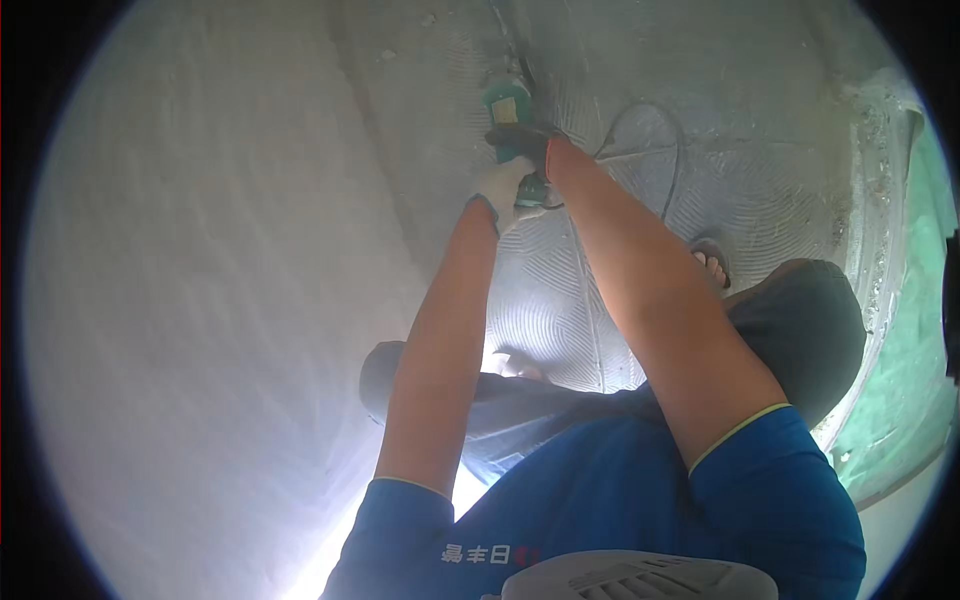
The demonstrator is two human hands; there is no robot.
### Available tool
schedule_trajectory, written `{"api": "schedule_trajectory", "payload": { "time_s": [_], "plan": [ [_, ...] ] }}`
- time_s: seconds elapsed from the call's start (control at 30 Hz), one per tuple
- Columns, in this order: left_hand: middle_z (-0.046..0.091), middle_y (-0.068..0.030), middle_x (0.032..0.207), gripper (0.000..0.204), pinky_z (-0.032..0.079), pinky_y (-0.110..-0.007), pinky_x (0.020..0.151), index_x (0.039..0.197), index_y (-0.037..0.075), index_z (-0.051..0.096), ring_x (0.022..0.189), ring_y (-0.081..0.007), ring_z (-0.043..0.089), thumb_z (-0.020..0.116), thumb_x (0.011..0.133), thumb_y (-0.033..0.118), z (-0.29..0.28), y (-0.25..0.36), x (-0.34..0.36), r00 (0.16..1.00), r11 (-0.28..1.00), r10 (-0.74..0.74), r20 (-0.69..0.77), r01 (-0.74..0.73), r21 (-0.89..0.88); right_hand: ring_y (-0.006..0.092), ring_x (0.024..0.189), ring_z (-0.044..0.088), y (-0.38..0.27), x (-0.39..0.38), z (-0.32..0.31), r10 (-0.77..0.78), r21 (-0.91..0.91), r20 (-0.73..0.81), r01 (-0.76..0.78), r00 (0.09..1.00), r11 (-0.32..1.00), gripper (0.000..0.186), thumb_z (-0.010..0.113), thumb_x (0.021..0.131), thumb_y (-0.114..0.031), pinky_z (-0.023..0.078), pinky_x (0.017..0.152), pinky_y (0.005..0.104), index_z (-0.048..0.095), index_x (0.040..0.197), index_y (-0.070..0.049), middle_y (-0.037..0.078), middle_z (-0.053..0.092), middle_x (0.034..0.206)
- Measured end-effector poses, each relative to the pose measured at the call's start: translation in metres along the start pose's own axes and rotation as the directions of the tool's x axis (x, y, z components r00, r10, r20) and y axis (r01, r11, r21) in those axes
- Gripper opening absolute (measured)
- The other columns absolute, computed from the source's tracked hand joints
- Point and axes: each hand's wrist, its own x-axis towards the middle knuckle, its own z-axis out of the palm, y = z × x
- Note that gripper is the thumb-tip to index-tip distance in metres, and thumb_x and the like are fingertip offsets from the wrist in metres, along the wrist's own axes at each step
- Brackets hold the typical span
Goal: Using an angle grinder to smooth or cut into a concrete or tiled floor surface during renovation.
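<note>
**Two-handed grip on a power tool, close to wall, cord and foot**

Clenched around a green power tool (509,112), both hands: left hand (503,190) in a white glove wrapped low on the body, right hand (530,143) in a dark glove closed just above it. Tool nose pressed toward a groove where the pale wall (200,300) meets the scored grey floor (570,300); working end blurred, probably a grinder, though hard to tell for sure.

Risks, judged from this stance:

- Kickback if the nose binds in the groove; arms at full stretch, so little leverage to hold it.
- Dark cord (672,160) looping right of the tool across the floor; could snag or get drawn under the working end.
- Bare toes in a sandal (712,262) below and right of the tool, open to chips or a slipped tool.
- Bare forearms behind the tool, exposed to grit and dust.
- Respirator (640,578) far below the tool at the frame edge; fit not visible.
</note>
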Motion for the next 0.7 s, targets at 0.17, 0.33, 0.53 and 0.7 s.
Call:
{"api": "schedule_trajectory", "payload": {
  "time_s": [0.17,0.33,0.53,0.7],
  "plan": [
    [0.063,-0.0142,0.099,0.031,0.056,-0.044,0.081,0.110,0.000,0.055,0.087,-0.0264,0.065,0.057,0.087,0.021,0.008,0.009,-0.006,1.000,0.998,0.031,0.001,-0.031,-0.047,0.0235,0.084,0.063,0.003,0.017,0.000,-0.016,0.050,-0.016,0.017,1.000,0.999,0.056,0.079,0.069,-0.034,0.050,0.075,0.0402,0.063,0.113,-0.004,0.013,0.065,0.098],
    [0.062,-0.0144,0.100,0.032,0.057,-0.044,0.078,0.110,0.000,0.054,0.086,-0.0266,0.066,0.058,0.086,0.021,0.009,0.013,-0.004,1.000,0.999,0.009,-0.003,-0.009,-0.036,0.0222,0.083,0.063,0.006,0.029,0.000,0.005,0.059,-0.038,-0.003,0.999,0.998,0.052,0.078,0.069,-0.035,0.050,0.075,0.0395,0.065,0.107,-0.002,0.013,0.065,0.095],
    [0.062,-0.0140,0.097,0.032,0.057,-0.044,0.076,0.108,0.000,0.053,0.085,-0.0266,0.066,0.059,0.085,0.021,0.003,0.012,-0.006,1.000,0.999,-0.004,-0.001,0.004,-0.043,0.0213,0.083,0.064,0.001,0.016,0.004,0.008,0.049,-0.005,-0.008,1.000,0.999,0.049,0.078,0.070,-0.036,0.050,0.075,0.0385,0.066,0.104,-0.003,0.013,0.066,0.093],
    [0.063,-0.0143,0.096,0.032,0.058,-0.042,0.075,0.107,-0.001,0.054,0.083,-0.0259,0.066,0.061,0.084,0.020,0.008,0.012,-0.002,1.000,0.999,-0.010,-0.021,0.009,-0.052,0.0212,0.083,0.064,0.003,0.019,-0.003,-0.027,0.058,0.013,0.026,1.000,0.998,0.049,0.077,0.071,-0.035,0.050,0.076,0.0385,0.066,0.105,-0.003,0.013,0.066,0.095]
  ]
}}
